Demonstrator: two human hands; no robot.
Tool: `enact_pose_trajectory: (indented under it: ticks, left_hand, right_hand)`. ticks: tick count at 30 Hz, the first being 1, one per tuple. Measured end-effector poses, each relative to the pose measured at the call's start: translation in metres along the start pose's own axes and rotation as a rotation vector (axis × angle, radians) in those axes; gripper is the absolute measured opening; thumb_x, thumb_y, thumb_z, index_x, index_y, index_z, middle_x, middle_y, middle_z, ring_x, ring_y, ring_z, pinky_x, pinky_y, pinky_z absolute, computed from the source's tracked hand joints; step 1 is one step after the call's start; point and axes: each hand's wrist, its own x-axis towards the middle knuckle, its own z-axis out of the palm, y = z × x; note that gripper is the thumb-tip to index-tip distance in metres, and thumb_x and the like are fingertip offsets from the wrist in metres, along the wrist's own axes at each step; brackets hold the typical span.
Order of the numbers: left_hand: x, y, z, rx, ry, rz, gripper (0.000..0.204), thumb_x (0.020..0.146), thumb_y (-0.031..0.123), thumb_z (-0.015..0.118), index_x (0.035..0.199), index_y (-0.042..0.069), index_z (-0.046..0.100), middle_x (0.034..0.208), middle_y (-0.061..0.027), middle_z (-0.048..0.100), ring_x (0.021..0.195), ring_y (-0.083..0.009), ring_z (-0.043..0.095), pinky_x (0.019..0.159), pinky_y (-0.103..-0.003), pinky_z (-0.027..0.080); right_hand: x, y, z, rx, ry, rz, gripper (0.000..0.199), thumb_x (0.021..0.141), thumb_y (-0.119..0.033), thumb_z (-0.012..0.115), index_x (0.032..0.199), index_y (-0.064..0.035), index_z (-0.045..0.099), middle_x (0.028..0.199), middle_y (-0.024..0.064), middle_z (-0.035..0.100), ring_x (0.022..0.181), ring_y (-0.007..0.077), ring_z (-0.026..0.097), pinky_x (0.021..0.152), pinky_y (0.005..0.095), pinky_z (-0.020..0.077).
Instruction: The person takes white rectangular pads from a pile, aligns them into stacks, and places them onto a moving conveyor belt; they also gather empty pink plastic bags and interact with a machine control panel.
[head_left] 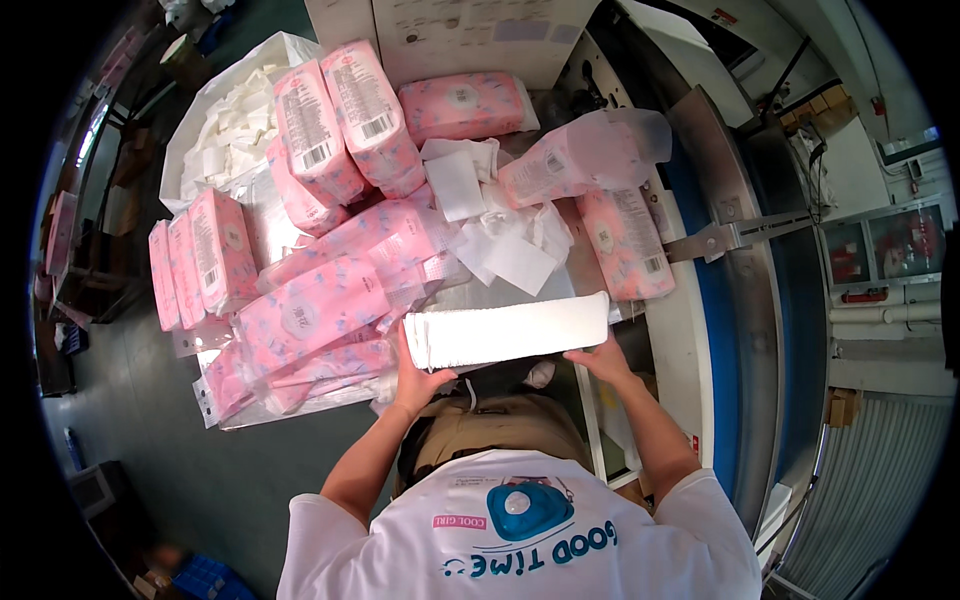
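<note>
Close in front of my body, a long white stack of folded tissues point(508, 332) is held level between both hands. My left hand point(420, 378) is closed around its left end, the thumb along the near edge. The right end sits in my right hand point(602, 360), the thumb also on the near side; most fingers are hidden behind the stack. Just beyond it lie loose white tissue sheets point(519, 262). Flat pink plastic bags point(312, 312) are piled left of the stack, and a filled pink tissue pack point(622, 245) lies to the right.
More pink packs point(372, 115) stand at the back, and others point(221, 250) line the table's left side. A white sack point(185, 150) of tissue scraps is at the far left. On the right, a machine with a blue strip point(735, 330) and a metal arm point(735, 238) borders the table.
</note>
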Motion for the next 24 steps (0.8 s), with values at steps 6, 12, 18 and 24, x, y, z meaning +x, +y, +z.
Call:
enact_pose_trajectory:
  ticks: [6,12,18,24]
  left_hand:
    - [0.001,0.006,0.046,0.185,-0.031,-0.064,0.104,0.058,0.015,0.082,0.137,-0.001,0.015,0.126,-0.0159,0.044,0.116,-0.0261,0.046,0.097,-0.036,0.038]
    - [0.034,0.129,0.158,-0.101,-0.204,-0.049,0.078,0.064,0.006,0.071,0.128,0.002,0.025,0.119,-0.0126,0.047,0.109,-0.0218,0.05,0.093,-0.035,0.04]
    - [0.059,0.272,0.416,-0.135,-0.695,0.334,0.071,0.071,0.016,0.07,0.127,-0.003,0.032,0.117,-0.0136,0.049,0.106,-0.021,0.05,0.092,-0.033,0.04]
    - [0.01,0.291,0.708,0.541,-1.164,0.45,0.09,0.067,0.064,0.064,0.126,0.0,0.038,0.105,-0.0237,0.06,0.098,-0.0349,0.059,0.084,-0.038,0.046]
  right_hand:
    - [-0.005,-0.036,0.005,0.229,-0.008,0.05,0.051,0.063,-0.023,0.08,0.104,-0.0015,0.06,0.111,0.015,0.058,0.101,0.0258,0.056,0.086,0.0335,0.043]
    - [-0.108,-0.131,-0.166,-0.195,0.581,-0.26,0.078,0.061,-0.027,0.079,0.126,-0.0003,0.044,0.117,0.016,0.053,0.104,0.0339,0.051,0.089,0.0402,0.041]
    - [-0.265,-0.086,-0.319,-0.289,1.186,0.013,0.059,0.069,-0.029,0.075,0.113,0.0008,0.051,0.101,0.0185,0.06,0.091,0.0315,0.06,0.075,0.037,0.049]
    - [-0.379,0.035,-0.376,-0.031,1.155,0.847,0.053,0.08,-0.043,0.061,0.104,0.0043,0.056,0.098,0.0222,0.063,0.089,0.0348,0.062,0.077,0.0371,0.0492]
